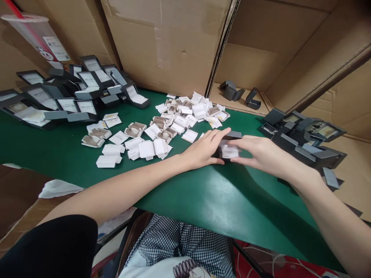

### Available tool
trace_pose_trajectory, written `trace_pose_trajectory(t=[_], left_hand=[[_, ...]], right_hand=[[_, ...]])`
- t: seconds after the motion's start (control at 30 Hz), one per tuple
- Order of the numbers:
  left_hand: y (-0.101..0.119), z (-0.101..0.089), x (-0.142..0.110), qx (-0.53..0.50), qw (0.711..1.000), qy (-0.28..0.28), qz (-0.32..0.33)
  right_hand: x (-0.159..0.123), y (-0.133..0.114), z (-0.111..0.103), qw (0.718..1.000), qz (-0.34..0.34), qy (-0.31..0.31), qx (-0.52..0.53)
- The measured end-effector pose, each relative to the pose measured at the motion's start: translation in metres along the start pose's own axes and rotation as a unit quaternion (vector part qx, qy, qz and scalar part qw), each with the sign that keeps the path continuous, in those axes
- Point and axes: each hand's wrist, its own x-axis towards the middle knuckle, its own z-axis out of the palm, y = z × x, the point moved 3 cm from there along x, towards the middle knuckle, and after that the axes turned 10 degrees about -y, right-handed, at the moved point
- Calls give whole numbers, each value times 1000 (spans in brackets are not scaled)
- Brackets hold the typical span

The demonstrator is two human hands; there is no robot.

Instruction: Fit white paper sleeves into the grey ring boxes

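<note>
On the green table, a small dark hinged box [233, 134] sits between my two hands with its lid raised. My left hand [206, 150] curls around the box's left side, thumb low and fingers at the top. From the right, my right hand [259, 152] closes thumb and fingertips on a white folded card insert [230, 153] at the box's opening. Fingers hide much of the box, so how deep the insert sits cannot be made out. Beyond my left hand lies a loose pile of white and brown-backed folded inserts [181, 120].
Opened dark boxes with white inserts [89, 80] are heaped at the left. More dark boxes [307, 141] pile up at the right. A cardboard carton [171, 42] stands behind; two dark boxes lie inside the open carton [278, 42]. A plastic cup [37, 36] stands at the far left.
</note>
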Motion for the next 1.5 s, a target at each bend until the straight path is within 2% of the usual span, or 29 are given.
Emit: trace_pose_trajectory(t=[0.27,0.4,0.67,0.93,1.3,1.5], left_hand=[[3,0,0,32,999,1,14],[2,0,-1,32,999,5,7],[4,0,0,40,999,-6,13],[4,0,0,31,999,-8,11],[3,1,0,31,999,-11,17],[2,2,0,25,999,-15,14]], right_hand=[[-6,-3,15,1000,9,3,-3],[-10,-9,13,998,24,49,-18],[-17,-8,18,995,-22,97,-21],[-16,-10,23,994,-11,103,-32],[-16,-11,17,990,-16,132,-39],[-16,-9,21,994,-15,111,-14]])
